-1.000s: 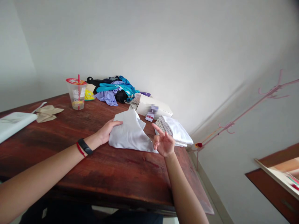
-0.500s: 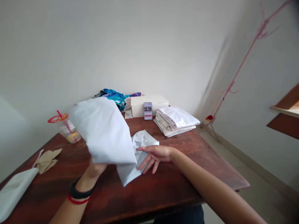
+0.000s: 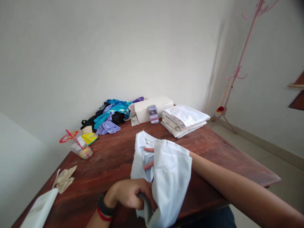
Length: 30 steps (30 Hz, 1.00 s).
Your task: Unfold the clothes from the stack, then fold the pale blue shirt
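Note:
A pale, whitish-blue collared shirt (image 3: pixel 172 177) is partly folded in front of me, its collar upright on the far side. My left hand (image 3: pixel 130 191), with a black band and a red one at the wrist, is closed on the shirt's near edge, where a grey fold shows. Shirt cloth drapes over my right hand (image 3: pixel 149 149), hiding most of it. Two of its fingers poke out, stretched and apart, beside the collar opening. A stack of folded white clothes (image 3: pixel 185 118) lies beyond, to the right.
A white box (image 3: pixel 154 106) and a heap of blue, purple and black clothes (image 3: pixel 114 112) are at the wall. On the left of the wooden table (image 3: pixel 99 161) stand a plastic cup (image 3: pixel 82 148), a brown napkin (image 3: pixel 65 179) and a white packet (image 3: pixel 40 209). A pink coat rack (image 3: pixel 244 53) stands right.
My left hand has swung the lifted part of the shirt from the left to the right and down, over my right hand. The view has shifted slightly.

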Each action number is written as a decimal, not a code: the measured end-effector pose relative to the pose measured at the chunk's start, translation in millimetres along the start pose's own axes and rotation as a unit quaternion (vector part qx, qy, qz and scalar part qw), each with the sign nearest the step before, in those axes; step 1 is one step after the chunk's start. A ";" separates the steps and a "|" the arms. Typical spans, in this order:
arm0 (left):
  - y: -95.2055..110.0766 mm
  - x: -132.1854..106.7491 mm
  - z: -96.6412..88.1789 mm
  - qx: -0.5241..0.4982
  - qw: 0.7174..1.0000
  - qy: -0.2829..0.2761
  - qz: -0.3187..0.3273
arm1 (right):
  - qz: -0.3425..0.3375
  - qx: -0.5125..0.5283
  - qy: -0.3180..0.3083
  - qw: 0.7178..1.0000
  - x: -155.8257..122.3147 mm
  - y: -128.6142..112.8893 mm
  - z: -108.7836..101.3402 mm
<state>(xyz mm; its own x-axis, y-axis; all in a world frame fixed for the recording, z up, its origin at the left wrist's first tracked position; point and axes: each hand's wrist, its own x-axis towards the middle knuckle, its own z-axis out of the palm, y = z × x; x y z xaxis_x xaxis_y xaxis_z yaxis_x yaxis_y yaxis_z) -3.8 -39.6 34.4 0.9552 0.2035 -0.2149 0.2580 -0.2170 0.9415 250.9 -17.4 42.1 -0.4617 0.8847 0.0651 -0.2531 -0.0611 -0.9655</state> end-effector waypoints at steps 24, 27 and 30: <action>-38.4 -22.6 -40.7 0.494 0.590 0.552 -0.321 | 0.207 0.048 -0.246 0.946 19.4 40.9 -10.0; -46.0 -27.3 -43.0 0.429 0.606 0.518 -0.425 | 0.199 0.072 -0.359 0.909 18.1 43.4 -11.8; -49.9 -35.5 -50.1 0.374 0.656 0.484 -0.442 | 0.207 0.086 -0.439 0.870 19.0 44.7 -13.9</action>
<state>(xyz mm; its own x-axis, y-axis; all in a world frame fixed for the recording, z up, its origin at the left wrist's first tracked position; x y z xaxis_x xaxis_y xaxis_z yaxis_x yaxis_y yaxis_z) -57.8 11.8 8.0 -0.0617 0.9980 0.0159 0.9941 0.0600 0.0907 242.7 3.1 -3.4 -0.9960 0.0798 -0.0395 0.0018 -0.4251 -0.9052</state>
